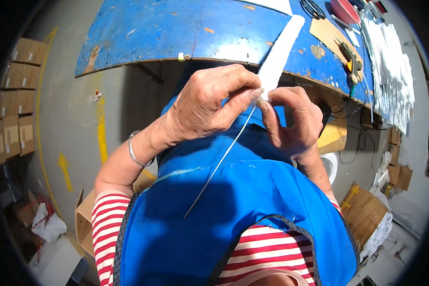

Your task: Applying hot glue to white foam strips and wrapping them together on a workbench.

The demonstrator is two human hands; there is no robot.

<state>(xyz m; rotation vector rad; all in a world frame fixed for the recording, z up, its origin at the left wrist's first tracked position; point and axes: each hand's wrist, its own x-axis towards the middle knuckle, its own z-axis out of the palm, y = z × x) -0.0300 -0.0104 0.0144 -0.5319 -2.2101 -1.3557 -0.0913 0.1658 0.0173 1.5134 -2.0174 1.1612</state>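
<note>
A long white fluffy strip runs from the blue table toward me, its near end between my two hands. From that end a thin stiff wire or rod slants down to the left across my blue apron. My left hand pinches the strip's end between thumb and fingers. Close against it, the thumb and forefinger of my right hand are closed at the same end. The fingertips cover the spot where strip and wire meet.
On the scuffed blue table, a glue gun lies on a cardboard piece, near a red bowl. Many white strips hang over the right edge. Cartons are stacked at left; cables trail at right.
</note>
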